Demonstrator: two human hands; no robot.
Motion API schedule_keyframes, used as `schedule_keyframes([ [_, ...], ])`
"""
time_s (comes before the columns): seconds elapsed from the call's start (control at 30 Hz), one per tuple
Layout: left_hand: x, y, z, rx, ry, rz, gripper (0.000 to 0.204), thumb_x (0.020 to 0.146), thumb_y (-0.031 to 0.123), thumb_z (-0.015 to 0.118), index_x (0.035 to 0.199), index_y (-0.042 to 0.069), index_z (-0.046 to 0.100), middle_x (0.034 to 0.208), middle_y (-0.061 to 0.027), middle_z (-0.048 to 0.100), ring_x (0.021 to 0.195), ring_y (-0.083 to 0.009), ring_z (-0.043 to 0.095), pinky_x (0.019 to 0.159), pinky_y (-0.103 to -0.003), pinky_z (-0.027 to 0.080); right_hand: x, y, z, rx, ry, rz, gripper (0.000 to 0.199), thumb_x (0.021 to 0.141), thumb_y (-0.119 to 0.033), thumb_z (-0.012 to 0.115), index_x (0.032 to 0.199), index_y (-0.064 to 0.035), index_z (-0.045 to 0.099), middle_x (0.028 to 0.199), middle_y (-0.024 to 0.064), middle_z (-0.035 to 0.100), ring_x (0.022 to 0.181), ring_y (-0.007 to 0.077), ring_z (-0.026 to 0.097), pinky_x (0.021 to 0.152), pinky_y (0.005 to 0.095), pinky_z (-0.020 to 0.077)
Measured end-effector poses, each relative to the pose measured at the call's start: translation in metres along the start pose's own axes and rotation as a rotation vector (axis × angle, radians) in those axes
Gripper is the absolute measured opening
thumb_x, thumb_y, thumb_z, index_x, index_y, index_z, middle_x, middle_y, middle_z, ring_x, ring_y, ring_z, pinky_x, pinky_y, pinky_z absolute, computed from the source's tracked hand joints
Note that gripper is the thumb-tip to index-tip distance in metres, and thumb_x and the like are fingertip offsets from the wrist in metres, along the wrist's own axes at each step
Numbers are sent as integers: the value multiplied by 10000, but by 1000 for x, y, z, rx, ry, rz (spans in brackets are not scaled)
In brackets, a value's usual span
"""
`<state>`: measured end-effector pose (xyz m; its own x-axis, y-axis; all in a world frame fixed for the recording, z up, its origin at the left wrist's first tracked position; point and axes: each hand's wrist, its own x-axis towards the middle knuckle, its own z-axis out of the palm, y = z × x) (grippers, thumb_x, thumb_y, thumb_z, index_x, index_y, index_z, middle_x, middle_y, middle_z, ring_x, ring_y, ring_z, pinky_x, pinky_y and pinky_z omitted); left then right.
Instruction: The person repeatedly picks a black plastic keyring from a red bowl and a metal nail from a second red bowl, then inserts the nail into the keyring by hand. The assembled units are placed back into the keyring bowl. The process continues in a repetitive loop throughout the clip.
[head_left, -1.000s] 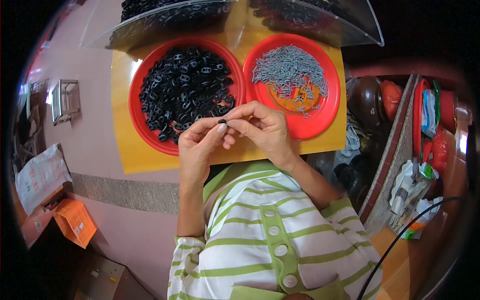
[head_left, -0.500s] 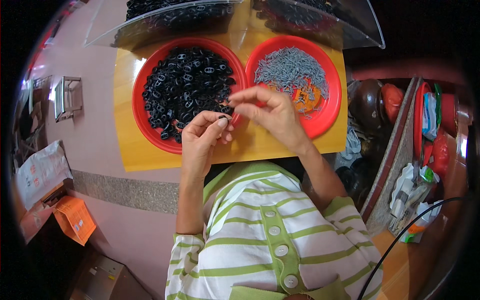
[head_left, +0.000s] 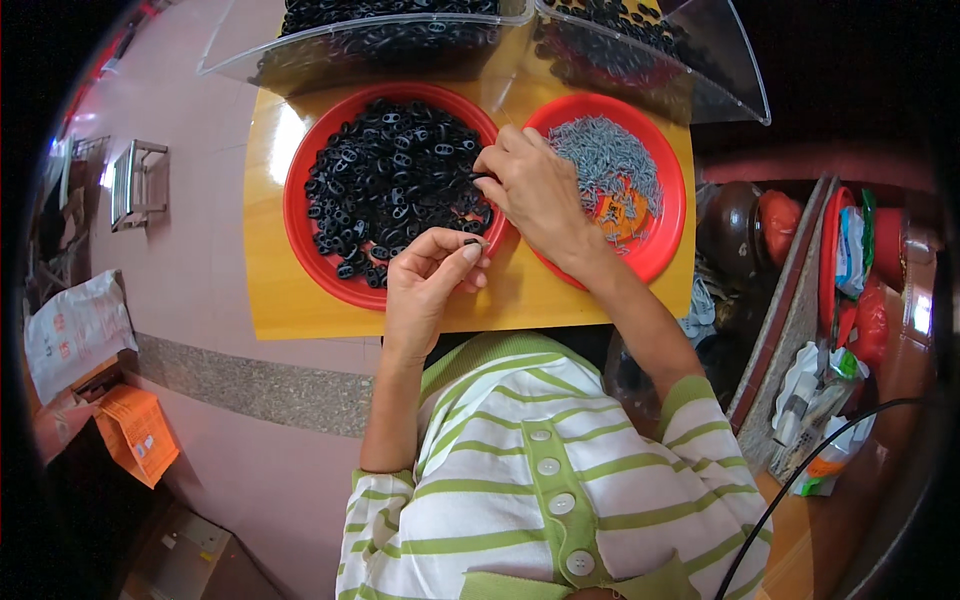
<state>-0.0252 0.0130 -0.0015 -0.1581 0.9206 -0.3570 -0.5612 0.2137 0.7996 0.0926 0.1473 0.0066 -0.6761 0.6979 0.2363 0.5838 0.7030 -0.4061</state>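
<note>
A round red plate (head_left: 297, 255) holds a heap of small oval black plastic pieces (head_left: 390, 185), many with two holes. My left hand (head_left: 425, 290) is at its near right rim, thumb and forefinger pinching a small black piece (head_left: 471, 241). Something thin and pale shows beside that piece, too small to name. Over the gap between the two plates, my right hand (head_left: 540, 195) has its thumb and forefinger closed on another small black piece (head_left: 480, 176). To the right, a second red plate (head_left: 655, 265) carries many small grey screw-like pins (head_left: 610, 150) and an orange patch (head_left: 626, 212).
Both plates stand on a yellow table (head_left: 280, 310). Clear plastic bins (head_left: 400, 45) with more black pieces line its far edge. A metal stool (head_left: 135, 185) and an orange basket (head_left: 138, 435) are at left; a brown jar (head_left: 735, 225) is at right.
My right hand has moved up and away from the left hand to the heap's right side, and its fingers have closed on a black piece. My left hand keeps its pinch.
</note>
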Motion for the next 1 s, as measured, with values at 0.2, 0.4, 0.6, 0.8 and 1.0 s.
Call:
schedule_keyframes([
  [0.2, 0, -1, -1, -24, -6, 23, 106, 878, 81, 602, 934, -7, 623, 824, -60, 650, 663, -89, 598, 607, -202, 470, -8, -2, -17, 335, 33, 61, 90, 786, -98, 680, 850, -48, 640, 756, 48, 638, 636, 158, 592, 547, 279, 440],
  [0.4, -2, -1, 2, -29, 37, 33, 108, 884, 83, 594, 938, -8, 618, 827, -65, 655, 668, -88, 595, 612, -201, 465, -34, -12, -30, 1187, -126, 491, 107, 865, -71, 623, 956, -23, 593, 834, 79, 682, 684, 88, 638, 558, 202, 484],
  [0.6, -7, -1, 7, -31, 67, 82, 108, 887, 89, 598, 956, 9, 616, 820, -65, 658, 669, -90, 593, 614, -197, 458, -50, -15, -24, 1412, -14, 443, 153, 869, -66, 622, 1005, -17, 574, 846, 82, 683, 665, 87, 637, 571, 200, 502],
  [0.8, -14, 4, 24, -47, 52, 310, 106, 900, 65, 567, 971, -2, 609, 980, -115, 641, 791, -119, 618, 679, -225, 490, -62, -15, -29, 1204, -9, 439, 145, 863, -48, 622, 1007, -36, 612, 817, 41, 670, 677, 67, 624, 593, 196, 494],
  [1.0, -14, 4, 29, -111, -67, 354, 122, 912, 31, 531, 1010, -16, 587, 1108, -147, 607, 906, -158, 625, 802, -278, 518, -68, -23, -26, 1130, 15, 344, 147, 870, -30, 598, 1015, -8, 601, 820, 26, 659, 740, 63, 626, 654, 201, 504],
])
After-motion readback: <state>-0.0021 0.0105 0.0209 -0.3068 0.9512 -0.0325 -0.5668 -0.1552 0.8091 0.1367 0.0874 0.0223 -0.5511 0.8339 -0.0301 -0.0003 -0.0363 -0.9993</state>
